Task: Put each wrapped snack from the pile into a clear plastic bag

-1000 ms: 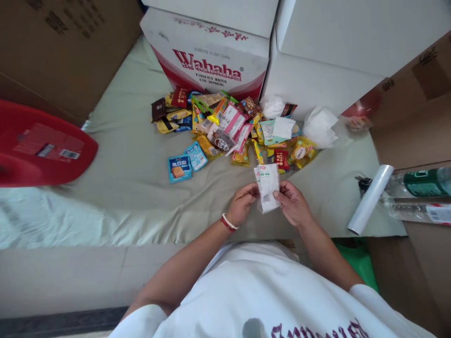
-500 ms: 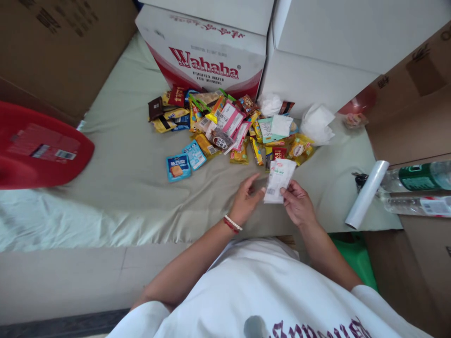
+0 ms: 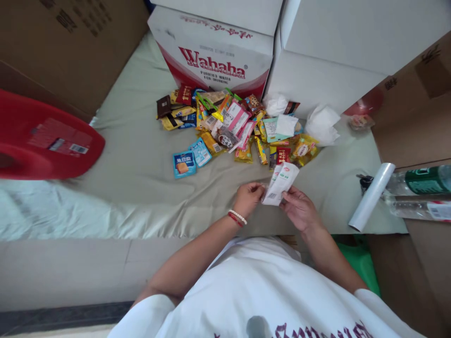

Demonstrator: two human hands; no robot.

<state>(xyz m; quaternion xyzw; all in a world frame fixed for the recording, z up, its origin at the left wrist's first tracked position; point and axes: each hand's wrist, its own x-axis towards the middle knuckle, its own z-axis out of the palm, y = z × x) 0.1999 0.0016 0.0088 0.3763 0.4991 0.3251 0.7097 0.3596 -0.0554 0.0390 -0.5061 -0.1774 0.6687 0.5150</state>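
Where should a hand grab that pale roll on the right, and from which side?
Probably around its middle, from above and the lower left: the pale roll is a slim cylinder lying slantwise, with two bottles close on its right and a dark object by its upper left.

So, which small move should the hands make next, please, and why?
Perhaps the left hand should even up the white packets: their tops look fanned apart, the right hand grips their lower right edge, and the left hand is close to their lower left corner.
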